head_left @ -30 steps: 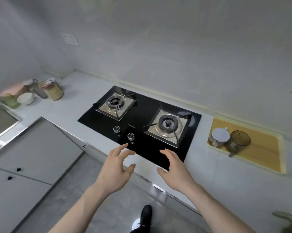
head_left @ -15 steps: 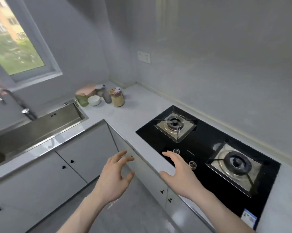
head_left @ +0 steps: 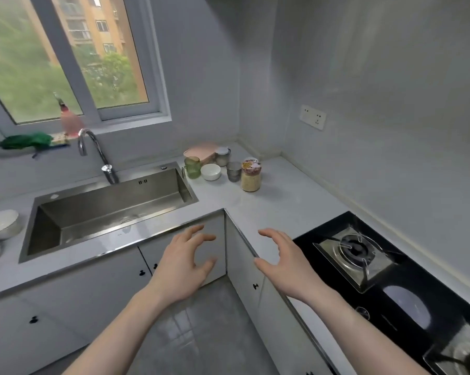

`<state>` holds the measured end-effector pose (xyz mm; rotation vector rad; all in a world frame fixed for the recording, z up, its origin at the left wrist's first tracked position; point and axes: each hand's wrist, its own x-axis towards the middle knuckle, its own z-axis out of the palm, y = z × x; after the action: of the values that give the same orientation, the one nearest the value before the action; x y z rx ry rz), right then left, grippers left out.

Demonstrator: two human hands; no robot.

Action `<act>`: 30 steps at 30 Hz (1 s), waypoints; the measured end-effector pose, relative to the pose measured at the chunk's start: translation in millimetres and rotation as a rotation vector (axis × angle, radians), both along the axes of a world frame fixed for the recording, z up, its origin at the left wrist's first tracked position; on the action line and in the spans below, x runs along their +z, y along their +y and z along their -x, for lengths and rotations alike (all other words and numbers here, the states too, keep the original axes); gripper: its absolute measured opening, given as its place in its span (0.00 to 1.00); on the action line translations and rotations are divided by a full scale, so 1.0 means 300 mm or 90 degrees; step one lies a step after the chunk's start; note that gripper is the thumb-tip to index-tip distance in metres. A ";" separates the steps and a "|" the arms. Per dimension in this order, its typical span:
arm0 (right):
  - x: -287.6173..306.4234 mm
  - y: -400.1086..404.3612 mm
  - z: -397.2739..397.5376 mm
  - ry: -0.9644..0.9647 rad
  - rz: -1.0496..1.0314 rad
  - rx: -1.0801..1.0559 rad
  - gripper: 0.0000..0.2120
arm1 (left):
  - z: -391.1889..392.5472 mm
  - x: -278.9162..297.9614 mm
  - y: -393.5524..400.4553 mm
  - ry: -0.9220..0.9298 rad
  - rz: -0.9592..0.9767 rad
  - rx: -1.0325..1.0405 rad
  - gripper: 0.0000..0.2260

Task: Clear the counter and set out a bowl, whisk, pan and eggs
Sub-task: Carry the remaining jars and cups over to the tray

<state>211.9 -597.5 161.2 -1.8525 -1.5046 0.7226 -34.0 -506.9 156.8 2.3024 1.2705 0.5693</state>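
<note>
We are holding our left hand [head_left: 183,266] and right hand [head_left: 281,262] out empty, fingers spread and loosely curved, above the cabinet corner. Beyond our fingertips, on the counter [head_left: 271,209], a small white bowl [head_left: 210,171] is sitting among a green cup [head_left: 192,167], a grey glass [head_left: 234,171] and a jar [head_left: 251,174]. The sink [head_left: 106,212] is lying beyond our left hand, the stove [head_left: 363,255] beside our right.

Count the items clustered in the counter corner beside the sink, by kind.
Pink lidded container: 1
Green glass mug: 1
White bowl: 1
Grey glass tumbler: 1
Jars: 2, one white-lidded, one grain-filled
Total: 6
</note>
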 end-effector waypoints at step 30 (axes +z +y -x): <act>-0.180 1.361 -0.243 0.004 0.124 0.114 0.27 | -0.003 -0.169 1.171 0.024 0.139 0.206 0.16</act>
<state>284.9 -189.3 107.3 -1.8677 -1.6623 0.9887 -33.1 -155.5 106.2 1.9524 1.6522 0.4659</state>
